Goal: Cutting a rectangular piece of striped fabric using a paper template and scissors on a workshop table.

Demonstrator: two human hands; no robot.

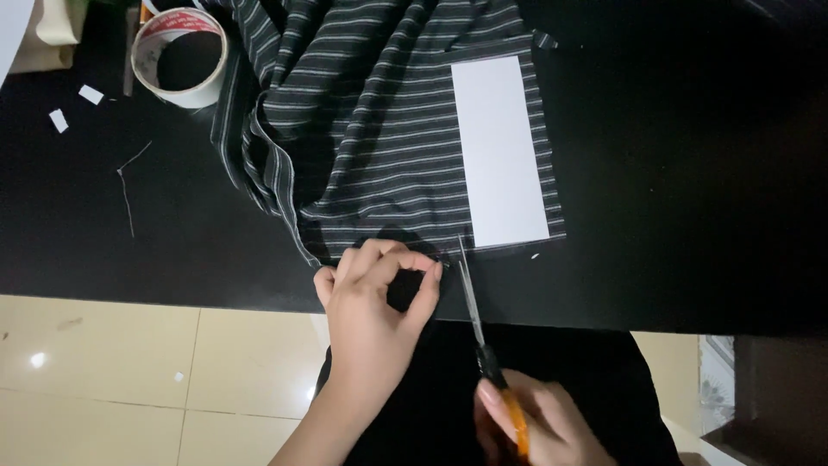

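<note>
In the head view, the striped fabric (379, 129) is being pinched at its near table-edge hem by the curled left hand (375, 315) while orange-handled scissors (483, 336) are being gripped by the right hand (539, 423), so a nicked fingertip is being risked by the blades' nearness.

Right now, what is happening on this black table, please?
A person is cutting striped fabric on the black table. The left hand pinches the fabric's near edge, and the right hand holds orange-handled scissors, blades at that edge beside a white paper rectangle lying on the fabric. A tape roll sits at the far left.
</note>
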